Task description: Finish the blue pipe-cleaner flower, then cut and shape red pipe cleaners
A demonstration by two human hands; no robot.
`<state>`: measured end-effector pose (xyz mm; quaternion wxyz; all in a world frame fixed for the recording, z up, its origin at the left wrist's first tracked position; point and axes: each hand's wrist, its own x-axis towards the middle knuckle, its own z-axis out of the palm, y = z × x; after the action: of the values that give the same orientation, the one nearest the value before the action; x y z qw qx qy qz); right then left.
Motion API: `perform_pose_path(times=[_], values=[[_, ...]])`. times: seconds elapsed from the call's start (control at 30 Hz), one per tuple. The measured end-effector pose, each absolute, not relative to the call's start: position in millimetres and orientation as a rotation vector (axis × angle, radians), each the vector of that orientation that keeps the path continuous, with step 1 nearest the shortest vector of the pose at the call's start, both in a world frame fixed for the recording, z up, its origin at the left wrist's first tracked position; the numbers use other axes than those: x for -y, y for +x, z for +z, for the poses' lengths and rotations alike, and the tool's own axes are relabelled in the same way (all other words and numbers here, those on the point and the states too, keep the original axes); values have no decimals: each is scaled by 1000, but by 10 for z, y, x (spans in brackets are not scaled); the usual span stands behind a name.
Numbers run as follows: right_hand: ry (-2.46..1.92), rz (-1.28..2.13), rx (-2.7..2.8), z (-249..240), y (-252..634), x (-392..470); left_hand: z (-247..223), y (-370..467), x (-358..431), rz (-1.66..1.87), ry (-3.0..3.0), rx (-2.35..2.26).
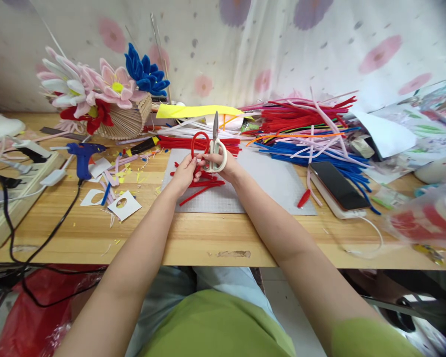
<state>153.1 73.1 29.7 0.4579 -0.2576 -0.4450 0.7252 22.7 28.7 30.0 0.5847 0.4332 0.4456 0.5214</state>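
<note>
My left hand (185, 173) is closed on a red pipe cleaner (200, 134), which is bent into an upright loop above the fingers. In my right hand (229, 164) is a pair of scissors (222, 157) with white handles, the blades pointing up and away from me. The fingertips of both hands meet near the lower end of the loop, where I cannot tell which ones pinch it. Beneath the hands, several short red pipe cleaner pieces (202, 190) lie on a grey cutting mat (271, 186). A bundle of red pipe cleaners (228, 144) lies just behind.
At left are a blue glue gun (82, 157), a power strip (20, 198), cut white cards (125, 213) and a basket (128, 121) of fuzzy flowers. Blue pipe cleaners (319, 161), a phone (338, 184) and a plastic-covered container (431, 213) lie right.
</note>
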Motion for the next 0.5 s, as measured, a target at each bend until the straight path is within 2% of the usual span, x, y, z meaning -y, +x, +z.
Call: perform_pose_path(times=[0.5], values=[[-634, 1771, 1138, 277, 1527, -745, 274, 235, -287, 1156, 1102, -1079]])
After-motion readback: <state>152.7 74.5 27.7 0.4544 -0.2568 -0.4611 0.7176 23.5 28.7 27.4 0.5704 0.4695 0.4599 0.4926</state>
